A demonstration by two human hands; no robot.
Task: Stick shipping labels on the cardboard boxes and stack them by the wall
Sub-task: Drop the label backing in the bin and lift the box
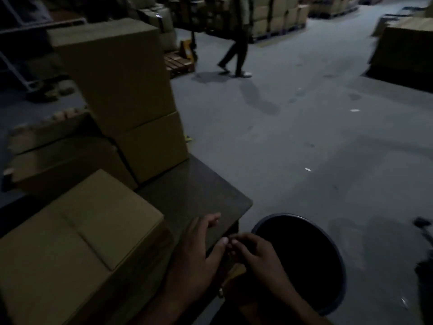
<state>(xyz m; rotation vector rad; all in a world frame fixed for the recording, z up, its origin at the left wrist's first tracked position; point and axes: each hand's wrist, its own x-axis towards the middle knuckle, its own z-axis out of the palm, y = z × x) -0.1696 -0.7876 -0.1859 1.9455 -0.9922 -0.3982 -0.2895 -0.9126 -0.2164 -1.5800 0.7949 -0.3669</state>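
Both hands, the left hand (199, 256) and right hand (255, 256), meet fingertips over the dark bench (196, 195) beside the closed brown cardboard box (77, 233), fingers loosely curled, what they pinch too dark to tell, and a tiny label could drop into the round black bin (302, 259).

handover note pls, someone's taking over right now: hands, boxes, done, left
Left hand: open, over the table edge.
Right hand: fingers curled, fingertips meeting the left thumb; too dark to tell if it holds a label.
Nearest box: on the table at left, closed, no label visible.
Stacked boxes: two high at the table's far end.
Bin: on the floor, right.
Left: label the nearest box, stack it.
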